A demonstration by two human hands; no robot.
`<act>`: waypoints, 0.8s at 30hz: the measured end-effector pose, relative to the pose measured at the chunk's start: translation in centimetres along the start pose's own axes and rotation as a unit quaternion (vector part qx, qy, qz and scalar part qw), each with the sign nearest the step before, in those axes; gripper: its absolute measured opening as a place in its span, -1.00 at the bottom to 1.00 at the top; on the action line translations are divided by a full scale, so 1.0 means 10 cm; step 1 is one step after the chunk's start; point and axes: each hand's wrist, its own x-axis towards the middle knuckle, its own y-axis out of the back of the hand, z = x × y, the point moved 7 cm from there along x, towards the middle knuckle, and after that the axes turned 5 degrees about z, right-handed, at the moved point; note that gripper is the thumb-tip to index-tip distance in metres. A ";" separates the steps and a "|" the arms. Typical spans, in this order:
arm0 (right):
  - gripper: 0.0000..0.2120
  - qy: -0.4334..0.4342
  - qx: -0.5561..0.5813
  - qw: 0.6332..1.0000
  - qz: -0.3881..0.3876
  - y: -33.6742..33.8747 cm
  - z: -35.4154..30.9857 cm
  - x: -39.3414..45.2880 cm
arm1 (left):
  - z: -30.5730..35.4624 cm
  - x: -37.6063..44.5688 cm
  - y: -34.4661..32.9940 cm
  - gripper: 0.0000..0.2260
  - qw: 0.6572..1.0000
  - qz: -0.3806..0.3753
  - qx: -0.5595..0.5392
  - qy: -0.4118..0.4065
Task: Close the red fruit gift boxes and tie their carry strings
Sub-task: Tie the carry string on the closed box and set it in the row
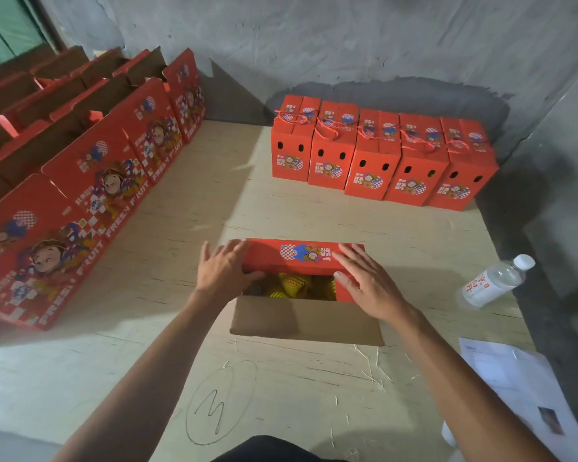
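Hands (226,268) (369,281) flat, fingers spread, pressing glossy red flap (302,256) of cardboard box (306,320); netted yellow fruit (294,285) inside. Scuffed plywood top (281,378), grey concrete walls (347,38).

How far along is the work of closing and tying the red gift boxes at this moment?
Done: five closed boxes stand in a row by the wall, strings on top. In hand: the left hand and right hand press the far flap down on the open box; yellow-netted fruit shows and the near flap is open. Left: the open boxes at the left.
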 end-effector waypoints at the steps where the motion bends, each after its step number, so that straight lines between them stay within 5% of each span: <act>1: -0.50 0.000 0.012 1.000 0.006 -0.01 0.01 0.00 | -0.12 -0.01 0.03 -0.33 0.998 -0.024 0.014 0.048; 5: -0.56 -0.004 0.035 0.999 0.012 -0.06 0.05 -0.01 | -0.37 -0.04 0.20 -0.64 0.972 -0.084 -0.130 0.174; 11: -0.44 -0.051 0.058 0.997 -0.020 -0.10 0.10 -0.01 | 0.05 -0.01 0.43 -0.69 0.983 -0.003 -0.169 0.065; 16: -0.21 -0.060 -0.024 0.998 0.009 0.03 -0.01 0.04 | 0.30 -0.15 0.17 -0.91 0.957 0.013 -0.288 -0.019; 24: -0.24 -0.103 -0.113 0.988 -0.029 -0.03 -0.19 0.14 | 0.28 -0.27 0.06 -0.78 0.944 0.092 -0.314 -0.048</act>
